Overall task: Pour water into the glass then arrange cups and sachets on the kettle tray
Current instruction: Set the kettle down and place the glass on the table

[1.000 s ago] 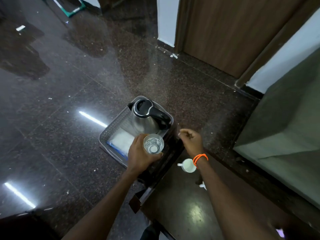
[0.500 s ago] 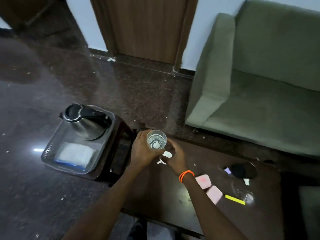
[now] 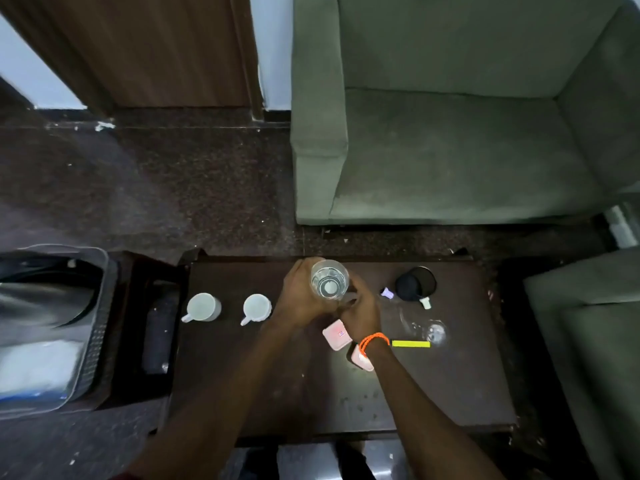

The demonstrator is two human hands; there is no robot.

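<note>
One glass [image 3: 329, 279] gripped by left hand [image 3: 304, 299] fingers, right hand [image 3: 362, 315] grip unclear, two cups [image 3: 204, 307], two pink sachets [image 3: 336, 335]

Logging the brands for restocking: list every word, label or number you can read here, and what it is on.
None can be read.
Pink sachet: a small red and blue mark, too blurred to read.
Yellow sachet: no print legible.
White cups: plain.

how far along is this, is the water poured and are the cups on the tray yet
Done: the glass already holds water. In hand: the left hand grips it above the table, with the right hand just under it. Left: both cups and the pink sachets lie on the table, none on the tray.
</note>
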